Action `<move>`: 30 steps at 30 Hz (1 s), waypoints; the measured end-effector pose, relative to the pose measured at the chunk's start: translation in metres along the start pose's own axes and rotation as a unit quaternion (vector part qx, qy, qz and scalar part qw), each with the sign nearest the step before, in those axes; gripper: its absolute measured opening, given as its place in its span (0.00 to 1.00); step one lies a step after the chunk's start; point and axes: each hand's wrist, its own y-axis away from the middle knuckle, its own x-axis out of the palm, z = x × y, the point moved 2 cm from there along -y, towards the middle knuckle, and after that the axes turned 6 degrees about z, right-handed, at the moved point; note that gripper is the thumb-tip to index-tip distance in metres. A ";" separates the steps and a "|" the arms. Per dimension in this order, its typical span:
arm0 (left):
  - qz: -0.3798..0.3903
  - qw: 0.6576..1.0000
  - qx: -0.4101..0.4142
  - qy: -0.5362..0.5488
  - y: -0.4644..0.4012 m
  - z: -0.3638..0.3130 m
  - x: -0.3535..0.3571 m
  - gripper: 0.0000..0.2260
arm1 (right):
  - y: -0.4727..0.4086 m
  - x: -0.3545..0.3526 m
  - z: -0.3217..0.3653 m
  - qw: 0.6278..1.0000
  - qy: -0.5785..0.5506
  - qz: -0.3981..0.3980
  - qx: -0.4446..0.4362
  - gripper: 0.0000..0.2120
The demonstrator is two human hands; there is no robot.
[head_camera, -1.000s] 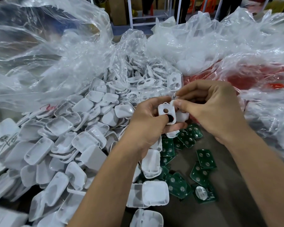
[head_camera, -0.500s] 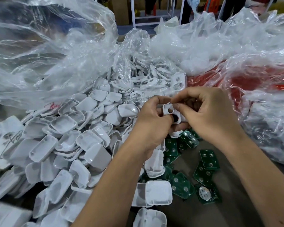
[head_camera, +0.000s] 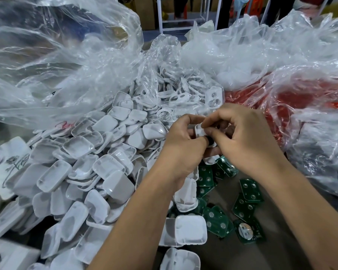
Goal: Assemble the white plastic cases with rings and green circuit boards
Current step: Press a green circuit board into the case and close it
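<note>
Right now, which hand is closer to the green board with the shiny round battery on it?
Right. The right hand is above the battery board, its forearm passing just beside it; the left hand is farther up-left.

The small case pinched between the left hand and the right hand is white, with a black round spot at its lower end. Left of the hands, the heap of case shells is glossy white with grey shading in the hollows. Below the hands lie dark green circuit boards dotted with silvery round pads; one board carries a white disc. The surface under them is dull brown-grey. Right of the hands, clear plastic bags show red through their wrinkled film.
</note>
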 end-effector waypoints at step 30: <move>0.021 1.000 0.000 -0.013 -0.002 0.002 -0.001 0.17 | -0.004 -0.002 -0.004 0.998 0.009 0.061 0.023 0.07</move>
